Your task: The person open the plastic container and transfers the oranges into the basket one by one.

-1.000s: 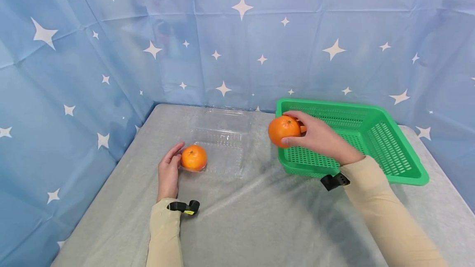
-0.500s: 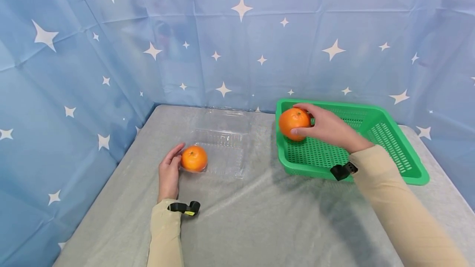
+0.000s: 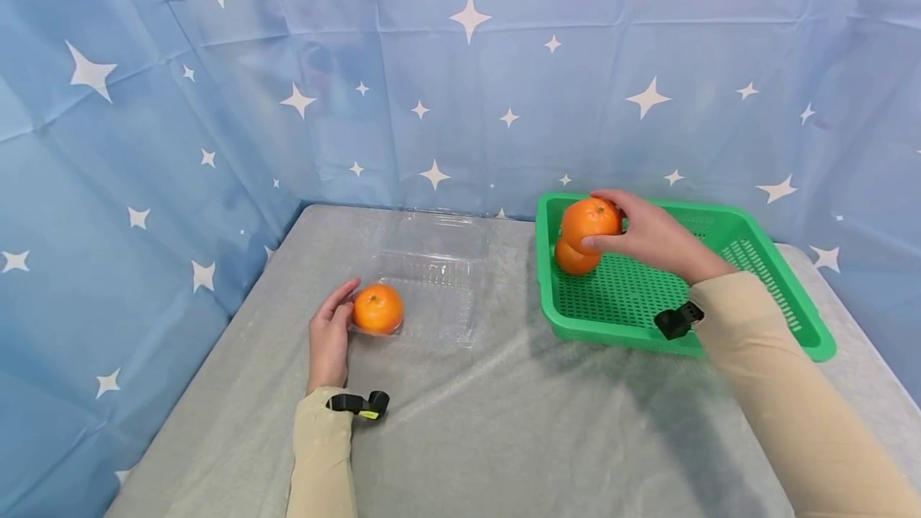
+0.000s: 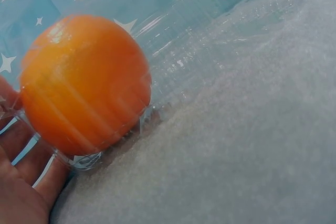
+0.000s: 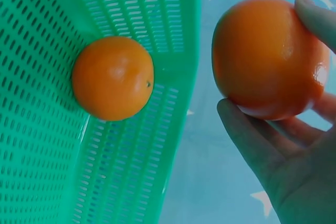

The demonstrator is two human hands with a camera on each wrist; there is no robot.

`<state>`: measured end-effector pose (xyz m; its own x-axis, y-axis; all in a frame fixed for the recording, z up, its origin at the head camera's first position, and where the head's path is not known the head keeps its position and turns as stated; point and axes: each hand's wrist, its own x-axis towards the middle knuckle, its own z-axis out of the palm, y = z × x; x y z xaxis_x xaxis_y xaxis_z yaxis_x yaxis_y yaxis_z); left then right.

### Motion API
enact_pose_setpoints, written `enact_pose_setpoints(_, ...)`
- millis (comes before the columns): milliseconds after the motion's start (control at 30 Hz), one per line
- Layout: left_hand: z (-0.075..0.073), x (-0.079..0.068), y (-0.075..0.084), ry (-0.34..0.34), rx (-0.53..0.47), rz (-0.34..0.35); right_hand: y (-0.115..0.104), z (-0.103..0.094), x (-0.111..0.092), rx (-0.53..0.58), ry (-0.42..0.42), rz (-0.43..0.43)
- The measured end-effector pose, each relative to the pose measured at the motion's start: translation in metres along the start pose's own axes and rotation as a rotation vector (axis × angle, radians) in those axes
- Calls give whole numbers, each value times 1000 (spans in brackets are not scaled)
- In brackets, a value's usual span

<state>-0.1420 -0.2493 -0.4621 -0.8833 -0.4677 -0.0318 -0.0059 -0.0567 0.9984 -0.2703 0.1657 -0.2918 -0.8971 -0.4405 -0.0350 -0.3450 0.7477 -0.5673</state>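
Observation:
In the head view my right hand (image 3: 651,234) holds an orange (image 3: 588,222) above the left end of a green basket (image 3: 619,334), thumb and fingers curled round it. A second orange (image 5: 113,78) lies in the basket's corner in the right wrist view; in the head view the held orange partly covers it. My left hand (image 3: 331,336) rests against the left side of a clear plastic box (image 3: 439,306), its fingers fairly straight and touching the box wall. Inside the box, at its left end beside that hand, sits another orange (image 4: 86,85).
The box's hinged lid (image 3: 439,234) stands open toward the back. A grey cloth (image 3: 496,430) covers the table. Behind it hangs a blue curtain (image 3: 460,94) with white stars, also running down the left side.
My right hand has moved right and slightly back with its orange, from the basket's left rim to over its inside. The orange in the basket now shows beneath it. The left hand stays put.

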Motion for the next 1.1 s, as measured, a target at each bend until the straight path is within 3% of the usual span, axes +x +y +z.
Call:
enact_pose_setpoints(733,1,-2,0,8,-2,-8,35,-14,11,-9,3,-13)
enact_pose_setpoints(1100,1,-1,-1,1,-8,3,60,-10,10,-2,-7,49)
